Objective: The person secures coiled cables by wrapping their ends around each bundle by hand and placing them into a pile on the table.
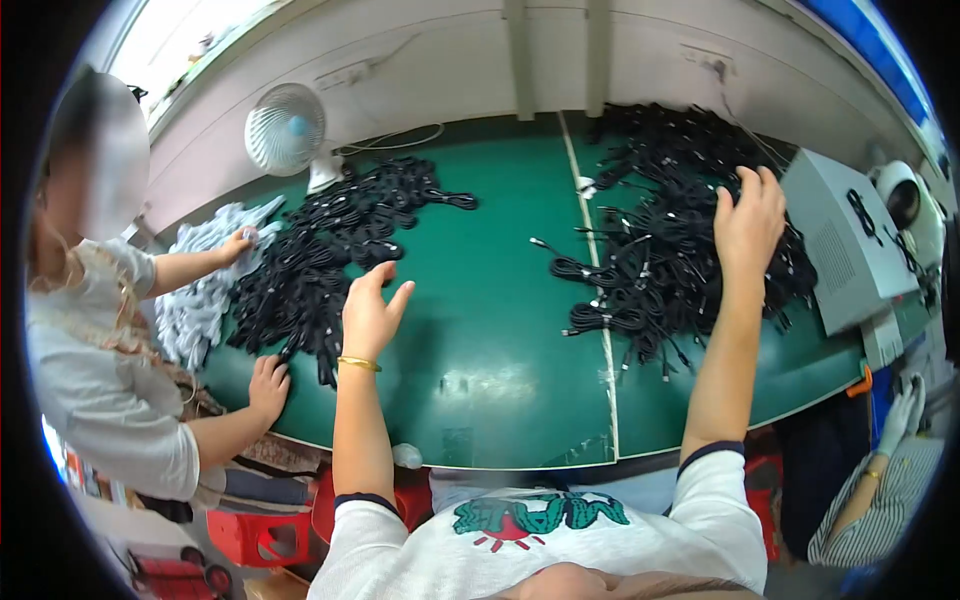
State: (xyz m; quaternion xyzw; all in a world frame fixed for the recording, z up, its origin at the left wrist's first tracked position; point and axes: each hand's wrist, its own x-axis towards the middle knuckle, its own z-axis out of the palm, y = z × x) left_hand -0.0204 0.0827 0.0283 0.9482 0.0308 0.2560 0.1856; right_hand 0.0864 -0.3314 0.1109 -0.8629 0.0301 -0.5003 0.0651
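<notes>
My left hand [370,315] is raised over the green table with thumb and fingers apart, holding nothing. Just beside it, on its left, lies a long heap of coiled black cables [315,245]. My right hand [750,222] reaches over a second, larger pile of black cables [665,240] with metal-looking plugs. Its fingers are spread and slightly curved, and no cable shows in them. Whether the fingertips touch the pile I cannot tell.
Beyond the left heap stand a small white fan [287,130] and a pile of pale cables [205,270]. A co-worker [110,370] stands at left, hands by those piles. A grey metal box [850,240] stands at right, near another person's gloved hand [900,415].
</notes>
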